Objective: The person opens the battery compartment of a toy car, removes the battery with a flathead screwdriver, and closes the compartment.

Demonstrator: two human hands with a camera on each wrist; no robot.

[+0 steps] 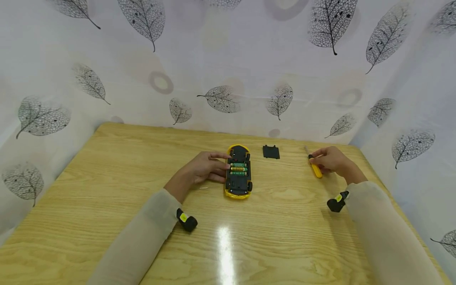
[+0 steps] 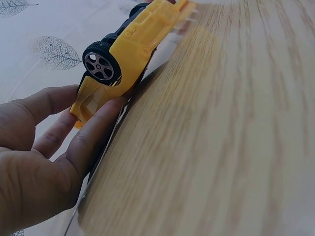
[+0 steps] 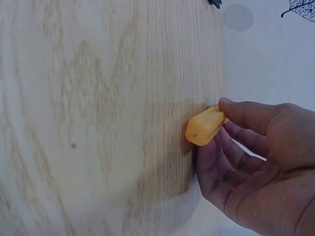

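While the toy car [image 1: 238, 183] lies wheels-up on the desk [image 1: 285, 237], two sleeved arms come in on its near side: left sleeve [image 1: 139, 233] in front and to its left, right sleeve [image 1: 381, 229] to its right. A black wrist device [image 1: 187, 221] sits at the left cuff, another at the right. Just left of the car's near half, a thin metallic piece [image 1: 203, 188]; too small to identify. Next, the left hand [image 1: 204, 168] is at the car's left side, fingers spaced apart yet holding that edge, yellow body between them in the left wrist view. Car's bay is uncovered, three batteries [image 1: 238, 169] inside, green and gold. Well right of the car, the right hand [image 1: 331, 160] pinches a yellow screwdriver [image 1: 316, 169], thumb and fingers on the handle, shaft pointing away. Black cover [image 1: 271, 152] flat, near the car's far right. Behind the car, leaf-print cloth [image 1: 246, 71].
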